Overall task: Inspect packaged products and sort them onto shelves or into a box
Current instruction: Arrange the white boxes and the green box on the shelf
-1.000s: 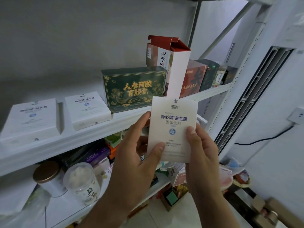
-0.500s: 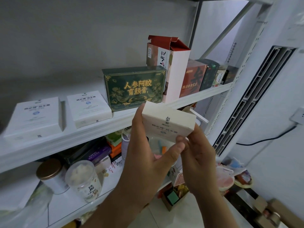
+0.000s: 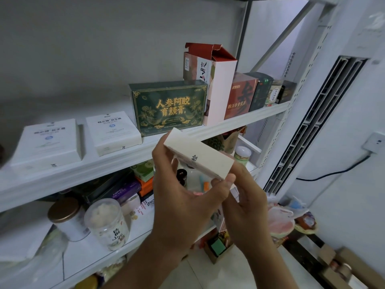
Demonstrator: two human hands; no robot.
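Both hands hold a flat white product box [image 3: 200, 155] in front of the white shelf [image 3: 116, 161], tipped so its narrow edge with a small dark mark faces me. My left hand [image 3: 183, 197] grips its left end and lower edge, thumb at the box's lower right corner. My right hand [image 3: 245, 192] holds it from below at the right, fingers hidden behind the box. Two matching white boxes [image 3: 113, 131] [image 3: 49, 141] lie flat on the shelf to the left.
On the same shelf stand a green box with gold print [image 3: 168, 107], a tall pink box with an open red flap [image 3: 210, 80] and several dark boxes [image 3: 260, 92]. The lower shelf carries jars [image 3: 106, 222] and mixed packages. An open carton [image 3: 216, 247] sits on the floor.
The box went from upright, printed face toward me, to tipped flat with its narrow edge showing. Both hands shifted their hold slightly as it turned.
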